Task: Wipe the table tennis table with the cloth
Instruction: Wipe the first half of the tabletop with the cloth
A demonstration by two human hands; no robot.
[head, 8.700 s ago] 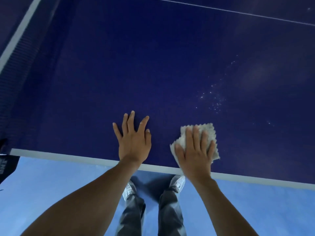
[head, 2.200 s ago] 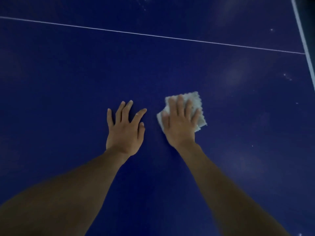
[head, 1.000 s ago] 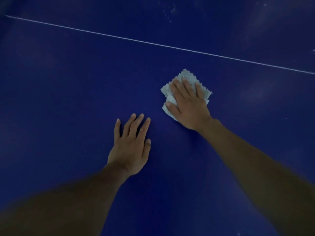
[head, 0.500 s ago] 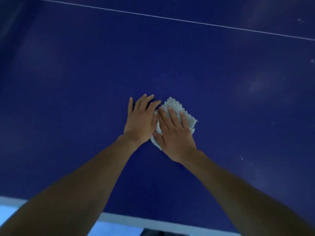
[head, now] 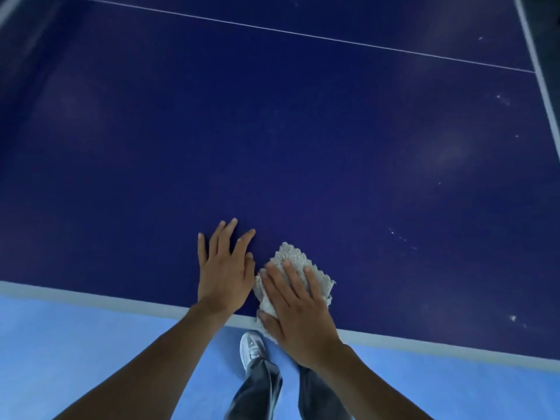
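Fingers (head: 291, 280) of right hand (head: 298, 316) flat on cloth (head: 292, 259) at table (head: 272, 131) edge, left hand (head: 224, 274) spread beside

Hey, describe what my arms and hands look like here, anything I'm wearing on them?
The left forearm and right forearm are bare down to the picture's lower edge; no sleeves show. The left hand and right hand wear no gloves, and no watch, bracelet or ring is visible. Below are dark grey trousers and one white sneaker.

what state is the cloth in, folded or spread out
Folded: the cloth shows stacked layers at its edges, pressed under the flat right hand.
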